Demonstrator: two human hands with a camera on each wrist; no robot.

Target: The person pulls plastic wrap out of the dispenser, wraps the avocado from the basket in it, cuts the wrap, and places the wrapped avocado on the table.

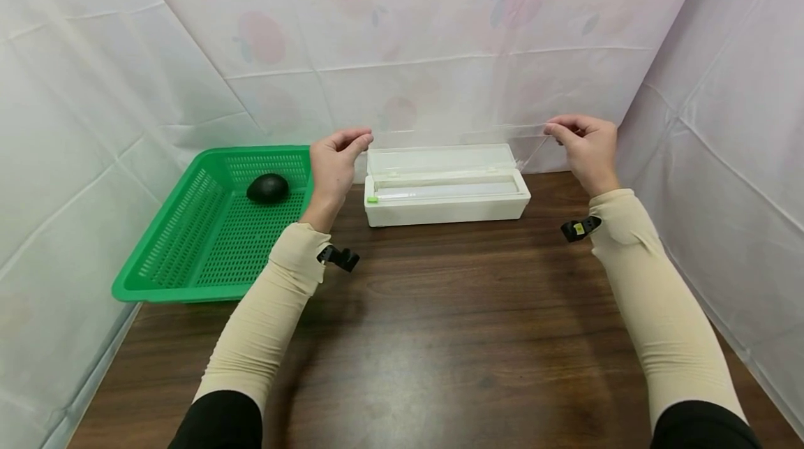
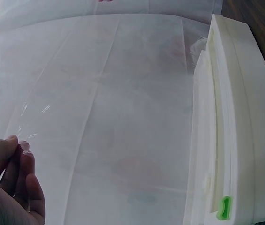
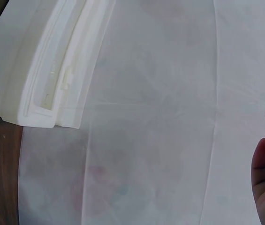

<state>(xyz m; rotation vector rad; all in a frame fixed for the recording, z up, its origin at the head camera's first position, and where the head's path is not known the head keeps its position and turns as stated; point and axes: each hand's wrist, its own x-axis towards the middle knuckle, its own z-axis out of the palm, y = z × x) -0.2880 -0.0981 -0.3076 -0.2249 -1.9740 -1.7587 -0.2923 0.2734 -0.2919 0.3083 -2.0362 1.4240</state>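
A white plastic-wrap dispenser (image 1: pixel 449 213) stands at the back of the table, its translucent lid (image 1: pixel 440 158) raised. A small green slide cutter (image 1: pixel 373 200) sits at its left front corner. Clear plastic wrap (image 2: pixel 45 108), mostly invisible but for a few glints, extends from the left fingertips. Above the dispenser's left end, my left hand (image 1: pixel 336 166) pinches one side of the wrap between thumb and forefinger. My right hand (image 1: pixel 590 152) pinches the other side, beyond the dispenser's right end, where a gathered strand of wrap (image 1: pixel 534 153) slopes down toward the box.
At the left, a green plastic basket (image 1: pixel 188 293) holds a dark, smooth, oval thing (image 1: pixel 268 188). White patterned cloth (image 1: pixel 402 30) hangs behind and at both sides. The brown wooden table (image 1: pixel 440 330) extends in front of the dispenser.
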